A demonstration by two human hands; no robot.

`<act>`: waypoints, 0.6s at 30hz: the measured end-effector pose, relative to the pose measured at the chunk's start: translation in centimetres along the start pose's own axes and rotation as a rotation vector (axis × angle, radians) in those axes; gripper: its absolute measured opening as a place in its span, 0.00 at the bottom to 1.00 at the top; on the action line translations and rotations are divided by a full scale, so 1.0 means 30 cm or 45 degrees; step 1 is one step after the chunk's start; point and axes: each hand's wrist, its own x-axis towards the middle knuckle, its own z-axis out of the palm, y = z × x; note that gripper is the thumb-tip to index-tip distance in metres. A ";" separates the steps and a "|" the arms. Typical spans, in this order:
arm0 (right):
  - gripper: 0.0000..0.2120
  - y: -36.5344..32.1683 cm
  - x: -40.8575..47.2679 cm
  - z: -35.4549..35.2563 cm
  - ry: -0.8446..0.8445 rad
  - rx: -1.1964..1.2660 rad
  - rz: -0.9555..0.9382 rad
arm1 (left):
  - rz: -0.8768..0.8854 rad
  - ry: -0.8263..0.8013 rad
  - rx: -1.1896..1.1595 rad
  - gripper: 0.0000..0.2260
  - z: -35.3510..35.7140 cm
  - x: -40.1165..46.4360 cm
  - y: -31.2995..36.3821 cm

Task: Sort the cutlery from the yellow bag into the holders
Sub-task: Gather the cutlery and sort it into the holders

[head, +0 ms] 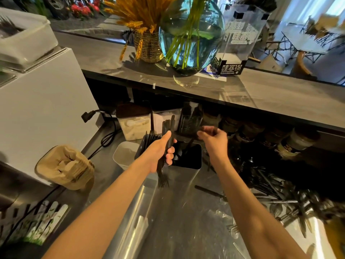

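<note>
My left hand (160,150) grips a bundle of black plastic forks (164,179). Their tines point down and their handles stick up past my thumb. The bundle hangs just left of a metal rectangular holder (196,165) that has black cutlery standing in it. My right hand (214,136) hovers above that holder's far right corner, its fingers loosely curled with nothing visible between them. A pale empty holder (121,156) stands to the left, with a dark one (147,141) behind it. Loose black cutlery (280,195) is piled at the right beside the yellow bag (334,238).
A steel worktop (177,212) runs under my arms. Jars (295,143) and containers (133,120) line the back beneath a grey counter bearing a glass vase (190,38). A brown paper stack (65,167), a black cable (108,135) and a white appliance (43,101) stand at the left.
</note>
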 end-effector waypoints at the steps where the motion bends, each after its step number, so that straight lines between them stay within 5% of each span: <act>1: 0.08 0.013 -0.008 0.010 -0.066 -0.007 0.031 | 0.003 -0.012 -0.040 0.14 0.004 0.000 -0.004; 5: 0.09 0.021 -0.037 0.037 -0.073 0.044 0.043 | 0.100 -0.095 -0.218 0.06 0.013 -0.013 -0.010; 8: 0.03 -0.021 -0.083 0.061 -0.114 0.106 0.040 | 0.260 -0.074 -0.370 0.10 0.021 -0.033 0.001; 15: 0.15 -0.110 -0.227 0.078 -0.381 0.009 0.230 | 0.603 0.023 -0.735 0.11 0.015 -0.066 0.059; 18: 0.10 -0.116 -0.263 0.080 -0.534 -0.073 0.286 | 0.682 0.094 -0.832 0.10 -0.001 -0.091 0.076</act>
